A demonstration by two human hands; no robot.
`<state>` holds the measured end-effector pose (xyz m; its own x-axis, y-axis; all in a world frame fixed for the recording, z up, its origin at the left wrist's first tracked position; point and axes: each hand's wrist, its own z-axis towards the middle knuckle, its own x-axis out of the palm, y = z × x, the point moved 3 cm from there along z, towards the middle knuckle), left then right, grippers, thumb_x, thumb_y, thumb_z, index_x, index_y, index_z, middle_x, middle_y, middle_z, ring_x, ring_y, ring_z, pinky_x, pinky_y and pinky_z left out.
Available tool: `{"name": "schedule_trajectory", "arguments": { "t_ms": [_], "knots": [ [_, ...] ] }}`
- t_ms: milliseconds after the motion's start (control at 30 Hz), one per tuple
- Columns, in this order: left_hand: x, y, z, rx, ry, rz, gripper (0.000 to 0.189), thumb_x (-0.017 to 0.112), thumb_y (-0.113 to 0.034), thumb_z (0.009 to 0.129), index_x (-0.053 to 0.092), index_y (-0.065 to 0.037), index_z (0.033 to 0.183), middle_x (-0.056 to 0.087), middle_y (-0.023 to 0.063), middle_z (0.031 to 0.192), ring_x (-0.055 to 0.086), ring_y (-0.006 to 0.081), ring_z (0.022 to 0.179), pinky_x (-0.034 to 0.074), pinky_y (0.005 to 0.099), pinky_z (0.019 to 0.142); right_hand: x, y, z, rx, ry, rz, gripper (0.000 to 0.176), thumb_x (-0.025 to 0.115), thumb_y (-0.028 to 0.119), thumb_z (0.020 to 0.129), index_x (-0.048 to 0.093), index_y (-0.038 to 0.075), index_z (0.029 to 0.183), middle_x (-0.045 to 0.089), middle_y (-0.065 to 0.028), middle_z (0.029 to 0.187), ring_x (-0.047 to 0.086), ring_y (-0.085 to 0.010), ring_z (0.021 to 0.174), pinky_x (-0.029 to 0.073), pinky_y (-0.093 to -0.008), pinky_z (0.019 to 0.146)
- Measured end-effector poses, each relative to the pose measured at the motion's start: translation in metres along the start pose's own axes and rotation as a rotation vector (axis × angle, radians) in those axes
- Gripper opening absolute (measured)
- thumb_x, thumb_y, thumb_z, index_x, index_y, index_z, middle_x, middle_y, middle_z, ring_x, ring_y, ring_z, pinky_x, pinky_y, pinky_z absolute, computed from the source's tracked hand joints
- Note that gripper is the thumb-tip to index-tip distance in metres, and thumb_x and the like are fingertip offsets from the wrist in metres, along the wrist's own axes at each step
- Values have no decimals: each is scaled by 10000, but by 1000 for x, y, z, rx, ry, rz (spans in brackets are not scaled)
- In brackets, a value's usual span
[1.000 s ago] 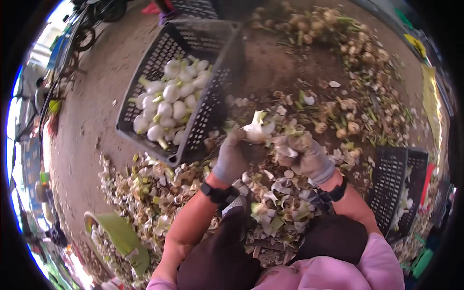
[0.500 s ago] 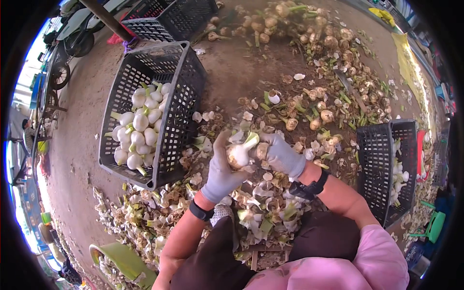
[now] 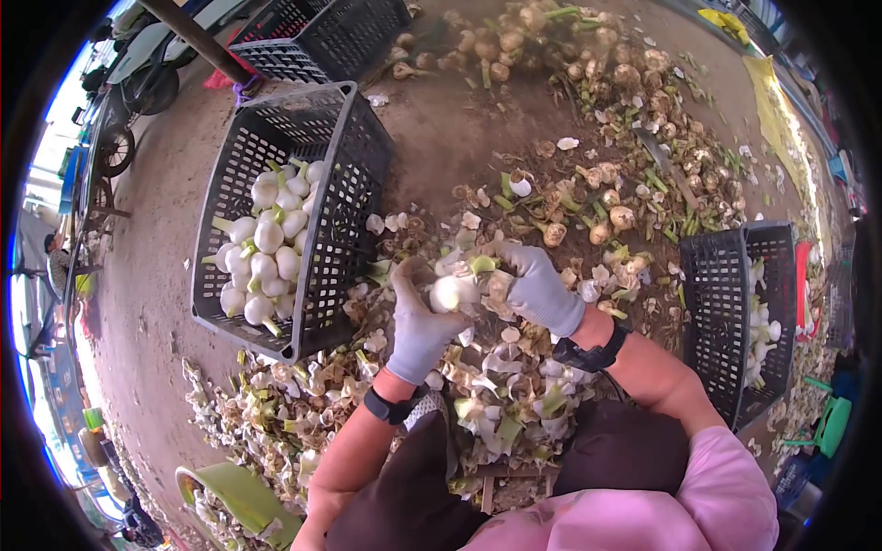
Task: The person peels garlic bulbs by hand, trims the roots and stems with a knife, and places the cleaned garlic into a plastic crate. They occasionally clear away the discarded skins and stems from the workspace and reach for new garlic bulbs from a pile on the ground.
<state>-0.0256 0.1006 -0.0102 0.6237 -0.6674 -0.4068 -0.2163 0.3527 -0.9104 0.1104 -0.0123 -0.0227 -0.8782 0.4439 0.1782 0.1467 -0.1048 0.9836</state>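
Note:
My left hand [image 3: 419,321], in a pale grey glove, is closed around a garlic bulb [image 3: 454,294] in front of my knees. The bulb's rounded side looks smooth and white, and its green stem end points right. My right hand [image 3: 544,292], also gloved, pinches a flap of papery garlic skin [image 3: 499,286] at the stem side. Whether that flap is still joined to the bulb is hard to see. Below both hands lies a thick heap of peeled skins [image 3: 514,395].
A black crate [image 3: 363,174] on the left holds clean white bulbs. Another crate [image 3: 712,317] with bulbs stands at right. Untrimmed garlic [image 3: 634,78] is piled ahead, near a long blade [image 3: 666,167]. A yellow-green tub [image 3: 243,500] lies tilted at lower left.
The bulb has turned in my left hand, and its brownish face has given way to a white one. A larger flap of skin now shows at my right fingers.

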Motion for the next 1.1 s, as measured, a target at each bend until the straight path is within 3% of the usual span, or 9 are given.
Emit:
{"name": "schedule_trajectory", "arguments": {
  "t_ms": [100, 233, 367, 500, 633, 767, 967, 1033, 1100],
  "knots": [
    [1, 19, -3, -408, 188, -604, 691, 786, -3, 672, 429, -21, 1264, 543, 137, 1180, 569, 164, 1064, 527, 322, 858, 5, 11, -3, -58, -33, -73, 360, 658, 9, 810, 629, -1, 1169, 672, -67, 1039, 623, -124, 946, 497, -263, 838],
    [-4, -3, -9, -392, 401, -1158, 712, 752, -119, 685, 442, -30, 1320, 604, 84, 1130, 638, 197, 985, 556, 327, 787, -7, 27, 19, -312, -147, -676, 371, 674, 26, 777, 627, 31, 1145, 664, -144, 969, 656, -271, 866, 517, -348, 814],
    [-1, 11, -8, -564, 515, -1230, 826, 581, 21, 618, 378, 11, 1419, 572, 129, 1282, 573, 255, 1189, 454, 400, 1039, -13, -29, 43, -188, 318, -936, 300, 673, 81, 821, 631, 27, 1113, 649, -149, 1049, 642, -305, 915, 502, -388, 881],
    [-9, 10, 2, -456, 570, -1289, 836, 564, 5, 587, 395, -16, 1405, 558, 137, 1294, 561, 284, 1213, 439, 406, 1059, -14, -9, 16, -103, 468, -127, 309, 709, 153, 874, 607, 17, 1132, 637, -99, 1112, 611, -200, 1012, 492, -340, 915],
    [-6, 10, 8, -258, 377, -608, 833, 587, -70, 590, 375, -18, 1394, 577, 128, 1224, 601, 248, 1116, 493, 370, 984, 2, 6, 9, 209, 213, 267, 342, 719, 179, 896, 577, 29, 1168, 660, -36, 1091, 617, -115, 957, 513, -300, 886],
    [-6, 37, -3, -490, 401, -677, 759, 579, -33, 708, 327, -51, 1424, 599, 139, 1151, 656, 246, 969, 546, 354, 851, 1, 16, 11, -58, -52, 28, 422, 744, 165, 867, 566, 16, 1220, 686, -53, 1048, 630, -104, 923, 544, -276, 764],
    [5, 33, -9, -598, 825, -1601, 655, 300, -614, 985, 503, -96, 1330, 656, 139, 1066, 692, 230, 799, 572, 358, 640, 35, 37, -11, -449, 128, -541, 166, 655, 224, 917, 616, 74, 979, 652, -66, 1010, 637, -244, 945, 470, -355, 887],
    [-1, -10, -7, -828, 314, -1153, 678, 301, -630, 980, 556, -79, 1284, 677, 96, 992, 656, 169, 745, 518, 282, 584, 37, 33, -7, -515, 257, -509, 240, 637, 304, 937, 636, 69, 992, 638, -67, 983, 648, -241, 918, 510, -349, 849],
    [-5, -11, -12, -610, 290, -1017, 713, 304, -646, 971, 531, -56, 1303, 680, 59, 927, 617, 130, 680, 455, 233, 512, 23, 73, 3, -497, 2, -524, 320, 580, 345, 969, 620, 52, 1093, 644, -86, 1009, 665, -222, 915, 557, -326, 809]
  ]
}}
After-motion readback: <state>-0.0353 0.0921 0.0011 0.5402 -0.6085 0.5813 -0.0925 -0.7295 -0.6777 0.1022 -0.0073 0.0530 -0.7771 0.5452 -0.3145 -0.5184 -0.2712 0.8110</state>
